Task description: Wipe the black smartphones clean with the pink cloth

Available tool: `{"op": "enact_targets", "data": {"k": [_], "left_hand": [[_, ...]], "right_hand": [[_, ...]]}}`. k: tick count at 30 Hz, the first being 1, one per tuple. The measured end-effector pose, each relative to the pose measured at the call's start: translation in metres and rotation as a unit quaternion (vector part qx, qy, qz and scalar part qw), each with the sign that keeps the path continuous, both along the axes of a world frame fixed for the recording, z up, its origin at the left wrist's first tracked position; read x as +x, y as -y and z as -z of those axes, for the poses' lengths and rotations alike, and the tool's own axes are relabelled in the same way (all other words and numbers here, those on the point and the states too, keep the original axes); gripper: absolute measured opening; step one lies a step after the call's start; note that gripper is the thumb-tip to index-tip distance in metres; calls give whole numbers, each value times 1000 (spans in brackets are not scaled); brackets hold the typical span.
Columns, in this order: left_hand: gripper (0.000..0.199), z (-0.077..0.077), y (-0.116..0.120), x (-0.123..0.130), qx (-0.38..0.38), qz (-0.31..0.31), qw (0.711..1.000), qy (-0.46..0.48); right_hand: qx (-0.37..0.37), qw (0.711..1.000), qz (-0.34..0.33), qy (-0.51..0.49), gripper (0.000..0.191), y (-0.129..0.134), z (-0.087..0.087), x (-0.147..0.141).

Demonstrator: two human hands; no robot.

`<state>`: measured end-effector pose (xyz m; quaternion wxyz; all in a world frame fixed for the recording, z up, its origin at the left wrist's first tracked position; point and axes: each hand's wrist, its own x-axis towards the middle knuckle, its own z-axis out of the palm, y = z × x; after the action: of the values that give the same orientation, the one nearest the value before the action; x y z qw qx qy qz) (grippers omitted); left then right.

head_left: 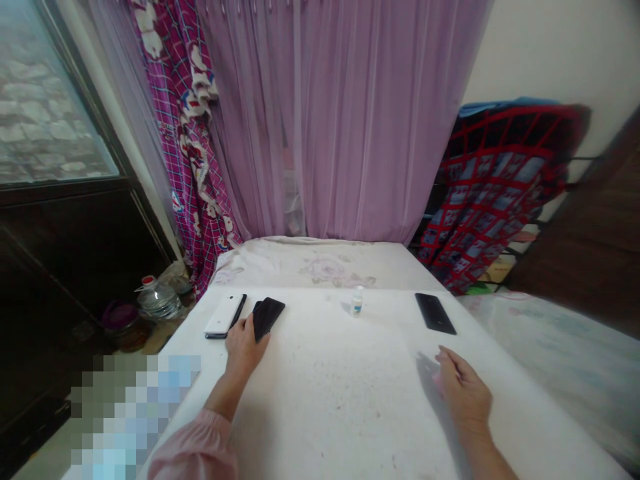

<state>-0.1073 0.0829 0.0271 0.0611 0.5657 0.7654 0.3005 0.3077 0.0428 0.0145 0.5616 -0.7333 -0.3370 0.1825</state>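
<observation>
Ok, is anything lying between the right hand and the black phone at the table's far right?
Nothing visible. The right hand hovers over bare white tabletop, and the black phone lies beyond it; the small bottle stands off to the left.

place: home bedroom | cues: purple curtain (pixel 345 120); floral bedsheet (pixel 320 263); hanging blanket (pixel 493 180)

left hand (pixel 243 347) on table (pixel 320 400), touching phone (pixel 267 317); second phone (pixel 226 315) just left of it. small bottle (pixel 357 301) mid-table, farther back. third phone (pixel 435 313) at right, beyond right hand (pixel 463 390). jug (pixel 157 298) on floor, left of table.
</observation>
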Motion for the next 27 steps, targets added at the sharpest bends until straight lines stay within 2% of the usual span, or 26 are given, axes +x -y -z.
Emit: {"op": "enact_targets", "data": {"k": [6, 9, 10, 11, 13, 14, 16, 19, 21, 23, 24, 27], "left_hand": [[55, -13, 17, 3, -21, 51, 988, 142], [54, -14, 35, 22, -62, 104, 953, 277], [58, -14, 42, 30, -101, 131, 891, 422], [62, -13, 47, 40, -149, 154, 815, 538], [64, -12, 57, 59, -236, 177, 690, 661], [64, -11, 60, 68, -271, 183, 642, 693], [65, -8, 64, 85, -328, 191, 576, 724], [70, -4, 65, 100, -378, 200, 526, 735], [71, -3, 64, 106, -397, 206, 516, 730], [71, -5, 63, 109, -409, 216, 529, 711], [70, -6, 62, 110, -409, 221, 559, 686], [67, -11, 60, 113, -380, 222, 703, 558]], "right_hand": [[-5, 999, -33, 5, 57, 3, 10, 1], [0, 999, -41, 6, 55, 1, 16, 2], [2, 999, -46, 6, 54, 1, 18, 2], [5, 999, -49, 5, 54, 1, 19, 1], [16, 998, -55, -2, 54, 2, 21, -1], [21, 998, -59, -7, 54, 3, 21, -2], [32, 997, -65, -11, 55, 6, 22, -5], [38, 995, -89, -1, 56, 12, 21, -9], [40, 994, -106, 3, 57, 15, 20, -11], [39, 992, -117, 5, 59, 17, 18, -12], [37, 992, -119, 7, 60, 17, 17, -12], [26, 993, -114, 15, 61, 17, 15, -12]]}}
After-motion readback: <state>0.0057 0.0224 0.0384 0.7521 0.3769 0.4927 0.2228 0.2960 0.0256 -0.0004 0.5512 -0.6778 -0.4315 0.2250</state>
